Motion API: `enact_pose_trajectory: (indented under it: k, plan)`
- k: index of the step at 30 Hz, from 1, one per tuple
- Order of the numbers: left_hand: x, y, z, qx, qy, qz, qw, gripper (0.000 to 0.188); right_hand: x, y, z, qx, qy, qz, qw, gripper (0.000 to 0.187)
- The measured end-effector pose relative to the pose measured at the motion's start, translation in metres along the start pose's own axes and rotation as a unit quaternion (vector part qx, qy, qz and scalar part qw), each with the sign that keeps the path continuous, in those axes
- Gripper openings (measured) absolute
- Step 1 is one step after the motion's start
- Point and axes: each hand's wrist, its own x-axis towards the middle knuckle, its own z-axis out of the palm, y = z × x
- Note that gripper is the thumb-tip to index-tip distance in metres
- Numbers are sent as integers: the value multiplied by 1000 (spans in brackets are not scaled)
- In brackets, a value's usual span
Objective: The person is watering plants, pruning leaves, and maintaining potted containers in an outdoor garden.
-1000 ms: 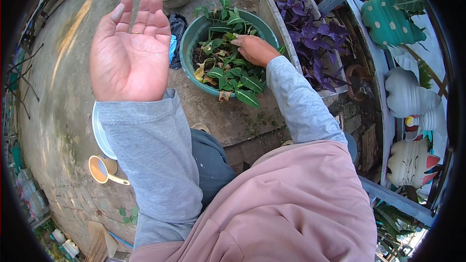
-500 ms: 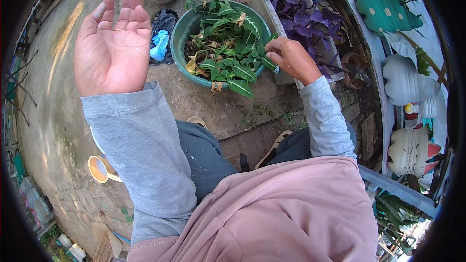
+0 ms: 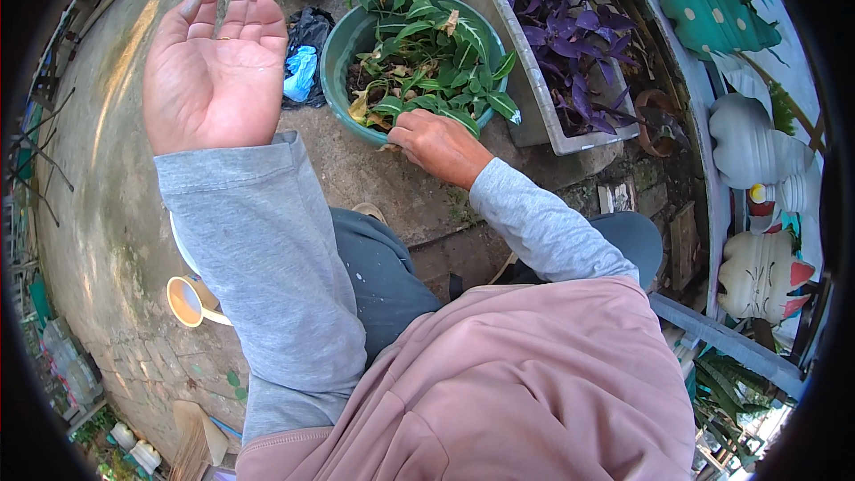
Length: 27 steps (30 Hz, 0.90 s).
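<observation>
left hand [image 3: 214, 80]: raised palm up on the person's left, fingers loosely spread and slightly curled, nothing in it, a thin ring on one finger.
right hand [image 3: 438, 148]: at the near rim of the pot, fingers bent and pointing down; from where i stand the fingertips are hidden, so i cannot tell whether they grip anything.
green pot [image 3: 333, 71]: round, on the concrete ahead of the person, filled by a leafy plant [image 3: 426, 67] with pale-veined leaves and a yellowed leaf [image 3: 358, 107] at the left.
right of it: a grey trough [image 3: 525, 71] of purple plants [image 3: 570, 44].
left of it: a black plastic bag [image 3: 312, 31] with something crumpled and blue [image 3: 301, 71].
by the left sleeve: a yellow mug [image 3: 203, 292].
</observation>
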Motion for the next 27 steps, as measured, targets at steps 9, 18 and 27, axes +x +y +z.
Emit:
enact_pose_trajectory:
  k: [9,18,27]
  plan:
    - [2,17,-18,-31,-44,-47,997,27,-9,14,-49,163,-139,39,976,12]
    - [2,13,-10,-23,-44,-30,998,26,-81,20,-50,-85,-404,71,908,15]
    - [2,12,-16,-1,-59,-38,998,26,15,1,-67,75,-176,50,980,14]
